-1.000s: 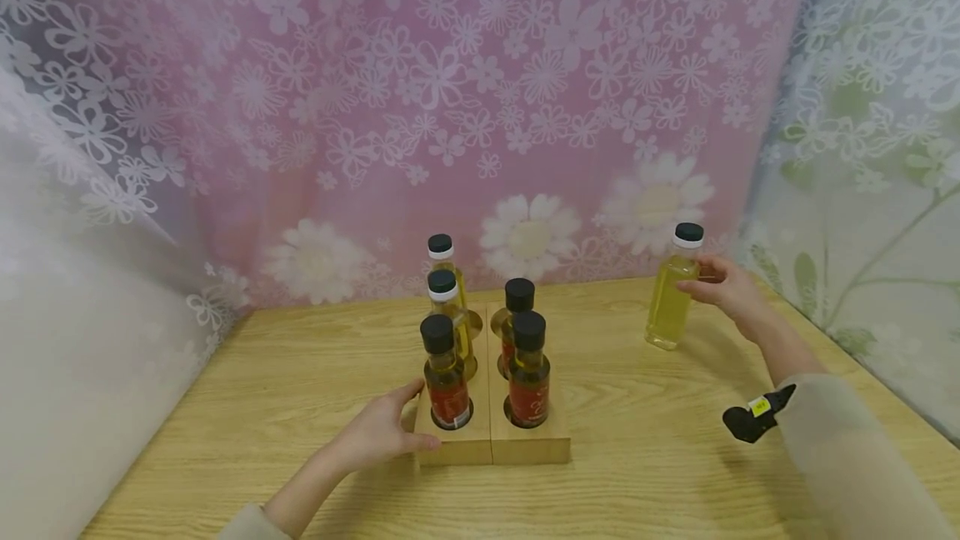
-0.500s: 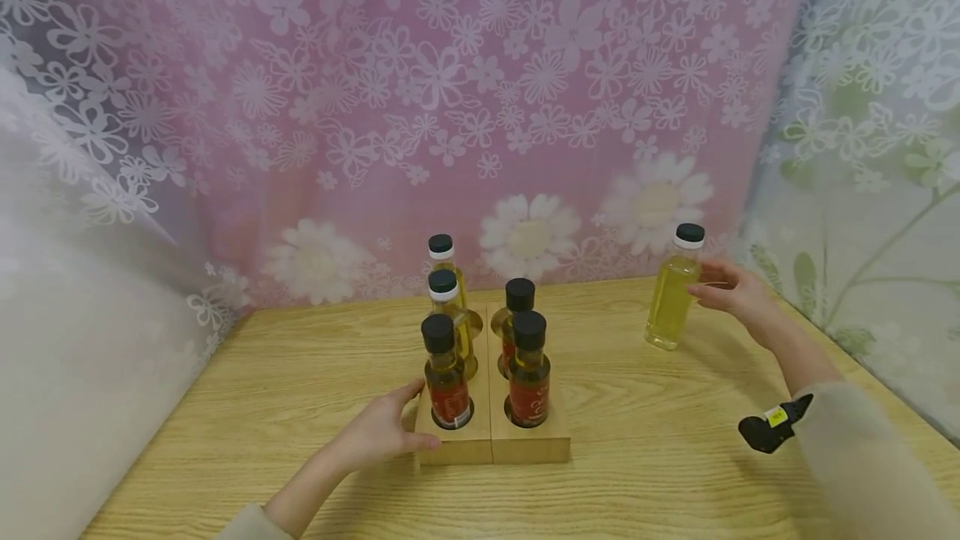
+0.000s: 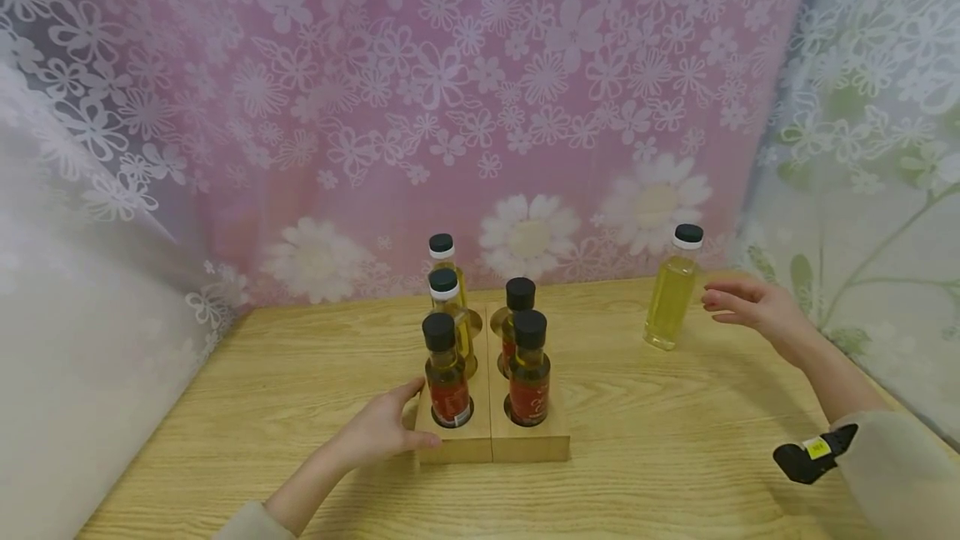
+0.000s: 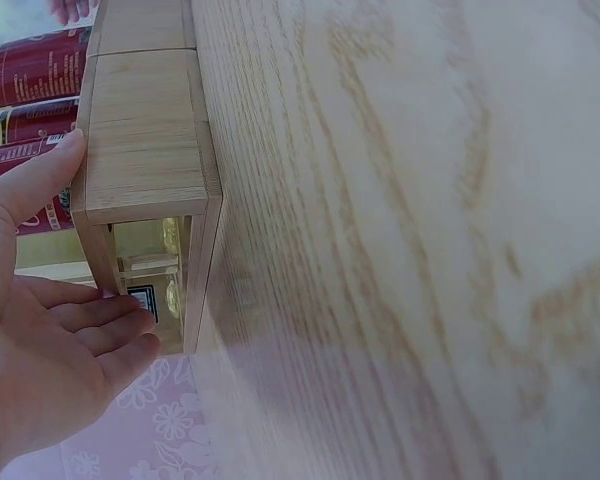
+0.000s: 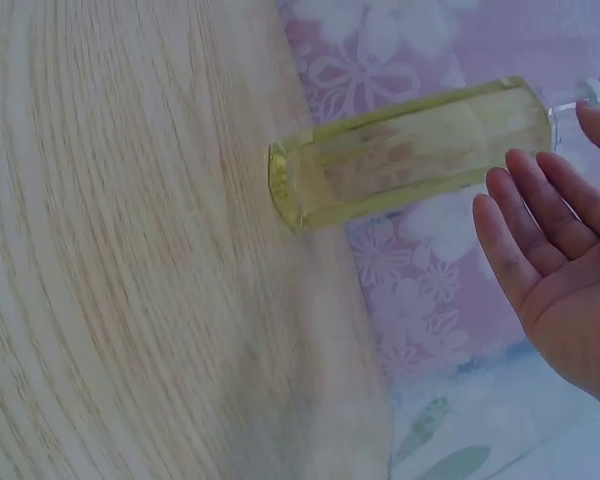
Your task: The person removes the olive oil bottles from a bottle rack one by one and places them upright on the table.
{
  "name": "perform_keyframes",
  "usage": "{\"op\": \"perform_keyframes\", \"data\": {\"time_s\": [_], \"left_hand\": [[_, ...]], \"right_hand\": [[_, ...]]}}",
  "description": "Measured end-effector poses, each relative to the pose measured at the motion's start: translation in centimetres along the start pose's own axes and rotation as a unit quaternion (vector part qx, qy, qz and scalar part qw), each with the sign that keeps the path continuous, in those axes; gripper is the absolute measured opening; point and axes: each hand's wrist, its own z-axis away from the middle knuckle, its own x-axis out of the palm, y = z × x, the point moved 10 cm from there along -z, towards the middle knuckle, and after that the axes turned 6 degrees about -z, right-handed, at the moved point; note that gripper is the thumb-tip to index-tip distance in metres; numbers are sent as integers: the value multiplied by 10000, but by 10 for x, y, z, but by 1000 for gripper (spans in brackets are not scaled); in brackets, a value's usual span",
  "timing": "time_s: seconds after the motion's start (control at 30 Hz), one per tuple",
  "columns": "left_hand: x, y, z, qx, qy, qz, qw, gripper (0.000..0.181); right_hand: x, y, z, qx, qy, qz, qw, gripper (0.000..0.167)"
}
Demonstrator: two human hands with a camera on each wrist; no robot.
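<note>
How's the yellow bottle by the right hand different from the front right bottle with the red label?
The yellow bottle stands on the table; the red-label bottle sits in a hole in the wooden rack.
The yellow bottle shows no label; the red-label bottle has one.
The yellow bottle has white under its dark cap top; the red-label bottle's cap is all black.
Both are upright and capped.

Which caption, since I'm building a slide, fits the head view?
Left hand touching wooden rack of five bottles, right hand beside a lone bottle.
</note>
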Motion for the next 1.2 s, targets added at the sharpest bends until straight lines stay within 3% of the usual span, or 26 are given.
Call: {"op": "perform_keyframes", "data": {"time_s": [0.23, 0.4, 0.67, 1.03, 1.2], "left_hand": [[0, 0, 0, -45, -16, -6, 10000, 97], [-1, 0, -1, -11, 5, -63, 10000, 97], [0, -1, -1, 23, -22, -87, 10000, 97], [1, -2, 0, -18, -42, -89, 10000, 97], [1, -1, -1, -2, -33, -95, 9999, 97]], "right_hand": [[36, -27, -3, -189, -517, 515, 9972, 37], [68, -43, -8, 47, -808, 850, 9931, 45], [110, -57, -22, 83, -1118, 550, 9922, 47], [154, -68, -36, -315, -1487, 207, 9882, 46], [174, -67, -40, -379, -1748, 333, 9833, 49]]}}
